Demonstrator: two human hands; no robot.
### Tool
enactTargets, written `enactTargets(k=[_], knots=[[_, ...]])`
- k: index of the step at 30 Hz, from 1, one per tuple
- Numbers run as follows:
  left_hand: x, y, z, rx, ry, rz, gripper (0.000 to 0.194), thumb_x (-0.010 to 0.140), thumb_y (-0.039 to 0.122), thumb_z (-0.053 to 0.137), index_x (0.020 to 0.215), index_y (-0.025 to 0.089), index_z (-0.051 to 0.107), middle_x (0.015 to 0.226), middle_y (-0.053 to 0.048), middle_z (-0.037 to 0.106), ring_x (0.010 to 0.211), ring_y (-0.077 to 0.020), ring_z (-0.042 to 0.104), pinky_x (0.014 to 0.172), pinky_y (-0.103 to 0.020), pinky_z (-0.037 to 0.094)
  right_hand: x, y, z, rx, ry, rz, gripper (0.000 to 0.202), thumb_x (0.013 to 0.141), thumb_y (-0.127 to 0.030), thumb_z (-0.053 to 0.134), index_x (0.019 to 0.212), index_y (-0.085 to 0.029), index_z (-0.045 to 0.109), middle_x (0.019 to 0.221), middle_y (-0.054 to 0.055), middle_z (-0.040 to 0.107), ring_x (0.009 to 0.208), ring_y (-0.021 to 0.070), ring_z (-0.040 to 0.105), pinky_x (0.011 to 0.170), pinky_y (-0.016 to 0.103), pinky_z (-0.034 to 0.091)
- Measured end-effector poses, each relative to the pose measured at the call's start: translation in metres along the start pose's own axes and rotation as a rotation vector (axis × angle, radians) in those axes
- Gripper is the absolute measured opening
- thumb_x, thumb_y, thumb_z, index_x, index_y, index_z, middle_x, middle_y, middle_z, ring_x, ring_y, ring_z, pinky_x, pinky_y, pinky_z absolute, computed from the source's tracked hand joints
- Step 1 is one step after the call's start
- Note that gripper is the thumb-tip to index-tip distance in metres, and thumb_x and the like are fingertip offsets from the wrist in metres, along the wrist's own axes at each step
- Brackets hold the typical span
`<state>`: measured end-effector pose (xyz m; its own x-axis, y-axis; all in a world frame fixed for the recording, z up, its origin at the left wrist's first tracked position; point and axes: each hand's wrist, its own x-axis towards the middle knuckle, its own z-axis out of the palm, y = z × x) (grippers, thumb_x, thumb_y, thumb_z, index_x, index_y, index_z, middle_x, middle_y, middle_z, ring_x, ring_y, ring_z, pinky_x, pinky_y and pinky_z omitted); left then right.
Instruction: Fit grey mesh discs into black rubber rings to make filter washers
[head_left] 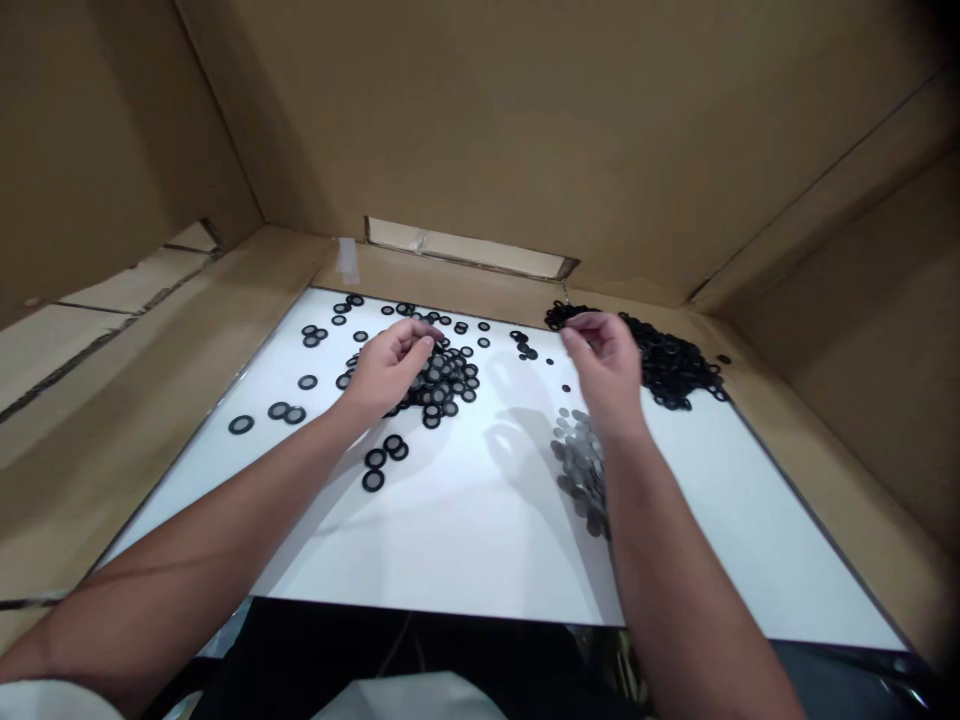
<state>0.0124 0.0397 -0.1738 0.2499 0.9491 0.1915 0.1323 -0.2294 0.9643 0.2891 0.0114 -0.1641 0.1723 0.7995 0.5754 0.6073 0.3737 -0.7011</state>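
My left hand (394, 365) hovers at the left edge of a pile of black rings with grey discs inside them (442, 380). Its fingers are curled and the thumb lies close to the index finger; whatever may be between them is hidden. My right hand (609, 368) is raised in front of a heap of plain black rings (671, 360), with thumb and fingertips drawn together. I cannot make out anything in that pinch. Below it, partly behind my right forearm, lies a pile of loose grey discs (581, 465).
A white board (450, 540) forms the work surface, with cardboard walls (480, 130) on the sides and back. More ringed discs (241, 425) are scattered at the left. Several small dark pieces (525, 347) lie between the piles. Tape (347, 260) sticks to the cardboard.
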Motion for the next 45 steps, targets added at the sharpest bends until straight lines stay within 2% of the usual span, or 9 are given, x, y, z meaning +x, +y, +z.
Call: enactTargets(k=[3, 7, 14, 21, 25, 29, 34, 39, 45], knots=[[-0.004, 0.001, 0.003, 0.116, 0.039, 0.138, 0.02, 0.091, 0.033, 0.053, 0.098, 0.02, 0.067, 0.077, 0.0, 0.06, 0.062, -0.0123, 0.047, 0.057, -0.023, 0.035, 0.035, 0.038, -0.028, -0.327, 0.026, 0.063, 0.022, 0.092, -0.038, 0.051, 0.102, -0.02, 0.058, 0.102, 0.009, 0.066, 0.091, 0.0221, 0.063, 0.077, 0.035, 0.051], [-0.009, 0.0, 0.005, 0.198, 0.024, 0.205, 0.021, 0.092, 0.032, 0.052, 0.098, 0.021, 0.068, 0.073, 0.0, 0.061, 0.063, -0.0145, 0.051, 0.06, -0.024, 0.037, 0.064, 0.081, -0.037, -0.843, -0.258, 0.137, 0.029, 0.09, -0.026, 0.048, 0.106, -0.017, 0.069, 0.106, 0.013, 0.066, 0.095, 0.0247, 0.063, 0.082, 0.036, 0.049], [-0.012, -0.004, 0.005, 0.28, -0.045, 0.265, 0.025, 0.095, 0.034, 0.049, 0.101, 0.021, 0.07, 0.069, 0.0, 0.062, 0.056, -0.0128, 0.049, 0.054, -0.024, 0.035, 0.061, 0.107, -0.017, -0.998, -0.35, 0.135, 0.032, 0.086, -0.026, 0.054, 0.112, -0.017, 0.069, 0.115, 0.016, 0.063, 0.102, 0.0298, 0.059, 0.076, 0.038, 0.046], [-0.014, -0.001, 0.006, 0.328, -0.085, 0.297, 0.025, 0.096, 0.032, 0.048, 0.101, 0.021, 0.07, 0.059, 0.002, 0.057, 0.051, -0.0122, 0.046, 0.052, -0.024, 0.033, 0.064, 0.113, -0.022, -1.005, -0.302, 0.159, 0.028, 0.084, -0.029, 0.056, 0.105, -0.018, 0.069, 0.111, 0.014, 0.063, 0.101, 0.0287, 0.058, 0.076, 0.036, 0.046], [-0.015, -0.001, 0.007, 0.319, -0.125, 0.285, 0.024, 0.096, 0.032, 0.049, 0.101, 0.02, 0.07, 0.063, 0.002, 0.06, 0.052, -0.0111, 0.048, 0.052, -0.023, 0.035, 0.056, 0.088, -0.023, -0.787, -0.206, 0.116, 0.029, 0.08, -0.028, 0.058, 0.105, -0.016, 0.067, 0.104, 0.013, 0.065, 0.092, 0.0256, 0.061, 0.079, 0.036, 0.048], [-0.016, -0.004, 0.014, 0.131, -0.273, 0.116, 0.029, 0.095, 0.039, 0.051, 0.11, 0.019, 0.066, 0.078, -0.002, 0.064, 0.065, -0.0124, 0.057, 0.055, -0.021, 0.044, 0.03, 0.018, -0.014, -0.463, -0.257, -0.173, 0.034, 0.081, -0.025, 0.06, 0.114, -0.018, 0.061, 0.104, 0.01, 0.065, 0.089, 0.0239, 0.063, 0.08, 0.037, 0.05], [-0.019, -0.005, 0.027, -0.189, -0.504, -0.084, 0.04, 0.091, 0.049, 0.055, 0.116, 0.017, 0.057, 0.092, -0.006, 0.062, 0.079, -0.0158, 0.062, 0.054, -0.023, 0.055, -0.013, -0.06, 0.011, -0.416, -0.428, -0.448, 0.041, 0.084, -0.023, 0.06, 0.125, -0.024, 0.055, 0.1, 0.01, 0.066, 0.096, 0.0315, 0.061, 0.081, 0.047, 0.05], [-0.024, -0.001, 0.03, -0.217, -0.625, -0.081, 0.032, 0.092, 0.046, 0.055, 0.083, 0.016, 0.057, 0.082, -0.005, 0.063, 0.074, -0.0149, 0.063, 0.057, -0.025, 0.058, -0.045, -0.073, 0.018, -0.42, -0.471, -0.438, 0.041, 0.09, -0.024, 0.056, 0.13, -0.024, 0.049, 0.111, 0.012, 0.065, 0.1, 0.0318, 0.062, 0.081, 0.049, 0.053], [-0.029, 0.005, 0.03, -0.139, -0.614, -0.065, 0.023, 0.088, 0.036, 0.056, 0.081, 0.015, 0.063, 0.069, -0.002, 0.062, 0.062, -0.0134, 0.059, 0.051, -0.023, 0.054, -0.085, -0.064, -0.03, -0.455, -0.483, -0.274, 0.032, 0.092, -0.024, 0.055, 0.124, -0.027, 0.052, 0.114, 0.011, 0.062, 0.104, 0.0296, 0.062, 0.084, 0.047, 0.055]])
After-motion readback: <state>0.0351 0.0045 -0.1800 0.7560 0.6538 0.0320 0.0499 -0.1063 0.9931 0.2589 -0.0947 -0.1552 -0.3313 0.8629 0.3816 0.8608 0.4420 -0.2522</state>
